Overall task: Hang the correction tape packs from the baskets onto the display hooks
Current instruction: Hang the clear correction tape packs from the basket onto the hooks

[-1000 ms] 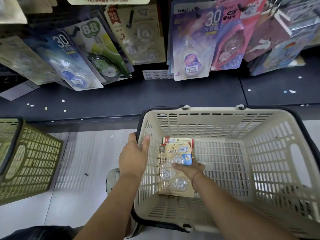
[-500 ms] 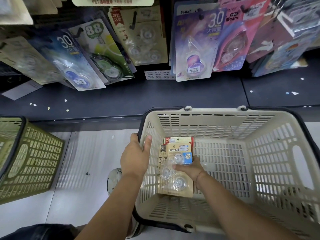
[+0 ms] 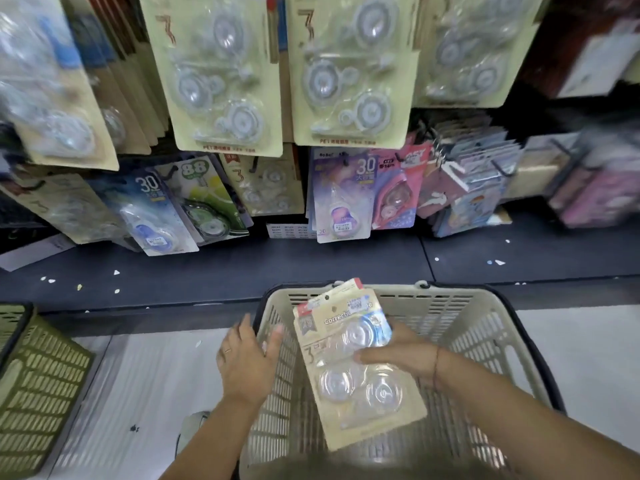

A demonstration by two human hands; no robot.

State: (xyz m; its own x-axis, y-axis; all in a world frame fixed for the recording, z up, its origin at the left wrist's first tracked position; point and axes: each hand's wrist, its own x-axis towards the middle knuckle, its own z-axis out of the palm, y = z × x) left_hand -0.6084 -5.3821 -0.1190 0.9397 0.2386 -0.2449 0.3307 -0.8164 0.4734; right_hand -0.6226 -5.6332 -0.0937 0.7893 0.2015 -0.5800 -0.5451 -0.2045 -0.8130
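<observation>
My right hand (image 3: 398,355) grips a small stack of correction tape packs (image 3: 356,372), beige cards with clear blisters, lifted above the cream basket (image 3: 485,334). My left hand (image 3: 246,358) hovers just off the basket's left rim with its fingers spread and holds nothing. On the display above hang rows of similar packs: three-blister beige cards (image 3: 221,74) at the top, and smaller blue, green and purple packs (image 3: 343,195) on the lower row of hooks.
A green basket (image 3: 34,386) stands on the floor at the left. A dark shelf ledge (image 3: 242,271) with scraps of paper runs between the baskets and the display. Pink and blue stationery packs (image 3: 467,192) hang at the right.
My right hand has lifted the packs up out of the basket. My left hand has let go of the basket rim and opened. The view has tilted up and shows more of the display.
</observation>
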